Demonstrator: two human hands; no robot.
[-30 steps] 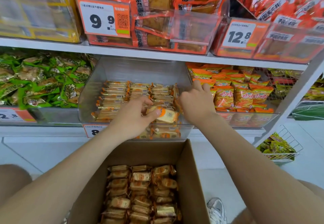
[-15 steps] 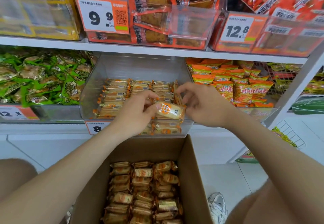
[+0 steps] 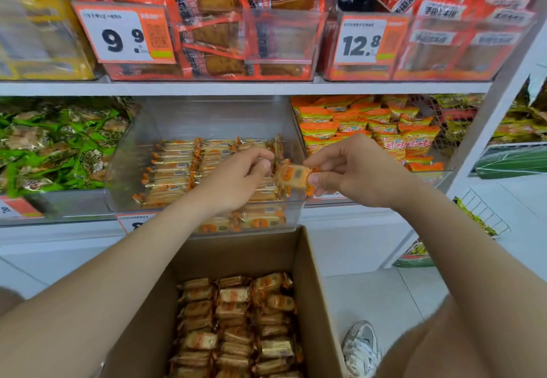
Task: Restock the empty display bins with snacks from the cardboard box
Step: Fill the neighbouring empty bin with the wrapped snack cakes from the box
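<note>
Over one bin [image 3: 207, 117], fingers of left hand [image 3: 236, 180] and right hand [image 3: 356, 173] pinch one packet [image 3: 293, 174].

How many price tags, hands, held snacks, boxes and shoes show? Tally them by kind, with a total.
price tags: 4, two partly hidden
hands: 2
snack, held: 1
box: 1
shoe: 1
total: 9

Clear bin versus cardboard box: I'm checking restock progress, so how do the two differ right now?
The clear bin is see-through plastic on the shelf; the cardboard box is opaque brown and sits below it. The bin's snack packs mostly stand in tidy rows; the box's lie looser, several tilted. Both hold the same orange-and-gold packs. The left hand and right hand pinch one snack pack above the bin.
</note>
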